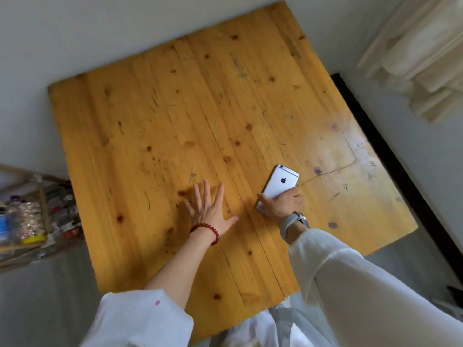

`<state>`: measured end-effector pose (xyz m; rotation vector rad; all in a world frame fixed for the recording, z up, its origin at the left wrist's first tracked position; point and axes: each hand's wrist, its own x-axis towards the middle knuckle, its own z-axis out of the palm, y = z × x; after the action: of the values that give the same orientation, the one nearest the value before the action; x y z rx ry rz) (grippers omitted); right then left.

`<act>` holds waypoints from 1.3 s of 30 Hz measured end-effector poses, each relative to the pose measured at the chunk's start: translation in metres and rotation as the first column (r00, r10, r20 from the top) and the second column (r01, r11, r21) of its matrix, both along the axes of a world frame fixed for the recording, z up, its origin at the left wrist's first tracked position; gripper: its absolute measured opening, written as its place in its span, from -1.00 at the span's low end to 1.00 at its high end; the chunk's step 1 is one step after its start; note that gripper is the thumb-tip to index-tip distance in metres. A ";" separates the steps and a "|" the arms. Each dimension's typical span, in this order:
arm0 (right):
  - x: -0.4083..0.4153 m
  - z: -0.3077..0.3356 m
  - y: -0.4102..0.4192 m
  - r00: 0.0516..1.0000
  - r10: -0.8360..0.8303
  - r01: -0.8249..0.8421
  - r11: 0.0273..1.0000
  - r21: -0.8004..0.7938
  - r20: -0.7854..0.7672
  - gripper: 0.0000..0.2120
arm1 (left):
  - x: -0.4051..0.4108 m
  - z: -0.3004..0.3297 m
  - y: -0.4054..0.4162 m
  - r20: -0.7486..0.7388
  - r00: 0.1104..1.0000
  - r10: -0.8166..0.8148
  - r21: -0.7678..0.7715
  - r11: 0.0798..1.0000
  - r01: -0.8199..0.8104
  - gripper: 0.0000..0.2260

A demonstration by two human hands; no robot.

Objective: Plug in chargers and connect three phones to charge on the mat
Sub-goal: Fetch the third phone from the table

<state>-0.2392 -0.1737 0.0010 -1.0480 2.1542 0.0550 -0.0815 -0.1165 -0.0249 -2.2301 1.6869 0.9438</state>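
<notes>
A silver phone point(281, 182) lies face down on the wooden table point(175, 108), right of centre, its logo showing. My right hand point(283, 204) grips the phone's near end, with the thumb along its left edge and the fingers curled over it. My left hand point(213, 207) lies flat on the wood to the left of the phone, fingers straight and spread, holding nothing. No charger, cable, mat or other phone is in view.
A wooden shelf point(35, 216) with bottles and jars stands at the table's left near corner. Pale curtains point(423, 58) hang at the upper right. A dark strip point(390, 156) runs along the table's right side.
</notes>
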 end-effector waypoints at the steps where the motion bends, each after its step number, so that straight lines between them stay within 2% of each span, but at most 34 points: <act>1: 0.004 -0.002 -0.003 0.997 -0.071 0.071 0.997 0.024 -0.009 -0.16 | 0.003 -0.006 -0.003 0.012 1.000 -0.020 0.020 1.000 0.020 -0.11; 4: 0.010 -0.009 -0.009 0.979 -0.202 0.200 0.976 0.082 0.021 -0.09 | 0.009 -0.017 -0.001 0.036 0.998 -0.054 0.033 0.998 0.053 -0.07; 7: 0.012 -0.010 -0.014 0.967 -0.252 0.250 0.967 0.055 0.027 -0.13 | 0.011 -0.020 0.000 0.041 0.996 -0.073 0.041 0.997 0.072 -0.06; 9: 0.012 -0.008 -0.011 0.981 -0.189 0.191 0.981 -0.038 0.043 -0.22 | 0.012 -0.020 0.000 0.043 0.996 -0.078 0.043 0.996 0.076 -0.06; 13: 0.007 -0.004 0.004 0.989 0.006 0.021 0.985 -0.172 0.151 -0.61 | 0.011 -0.018 -0.001 0.048 0.996 -0.080 0.032 0.996 0.079 -0.05; 17: -0.010 0.002 0.020 0.977 0.078 -0.039 0.979 -0.199 0.196 -0.72 | 0.004 -0.009 -0.003 0.064 0.996 -0.055 0.019 0.998 0.054 -0.07; 19: -0.024 0.006 0.032 0.977 0.081 -0.035 0.974 -0.222 0.198 -0.72 | -0.004 -0.001 -0.007 0.049 0.999 0.003 -0.005 1.000 -0.003 -0.17; 22: -0.054 0.019 0.056 0.968 0.015 0.056 0.960 -0.275 0.251 -0.78 | -0.030 0.015 -0.013 -0.017 0.999 0.049 -0.091 0.995 -0.050 -0.43; 25: -0.085 0.033 0.077 0.965 -0.047 0.132 0.937 -0.323 0.258 -0.81 | -0.065 0.031 -0.015 -0.073 0.997 -0.038 -0.168 0.985 0.025 -0.54; 28: -0.137 0.052 0.114 0.954 -0.155 0.249 0.888 -0.387 0.259 -0.83 | -0.128 0.051 -0.005 -0.120 0.969 -0.215 -0.248 0.952 0.181 -0.57; 31: -0.201 0.070 0.174 0.912 -0.299 0.401 0.798 -0.450 0.283 -0.83 | -0.208 0.073 0.023 -0.171 0.897 -0.408 -0.311 0.886 0.344 -0.57; 34: -0.264 0.083 0.251 0.832 -0.450 0.555 0.674 -0.487 0.324 -0.84 | -0.291 0.089 0.070 -0.159 0.790 -0.593 -0.365 0.778 0.511 -0.57; 36: -0.305 0.089 0.316 0.759 -0.549 0.647 0.576 -0.499 0.351 -0.87 | -0.349 0.100 0.115 -0.155 0.694 -0.703 -0.389 0.689 0.611 -0.56; 39: -0.363 0.096 0.418 0.628 -0.693 0.749 0.413 -0.518 0.354 -0.91 | -0.434 0.111 0.192 -0.141 0.507 -0.851 -0.425 0.514 0.745 -0.53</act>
<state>-0.6019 0.2442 0.0973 -0.2874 2.4104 -1.1975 -0.5160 0.0757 0.0862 -1.0497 2.8081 0.8234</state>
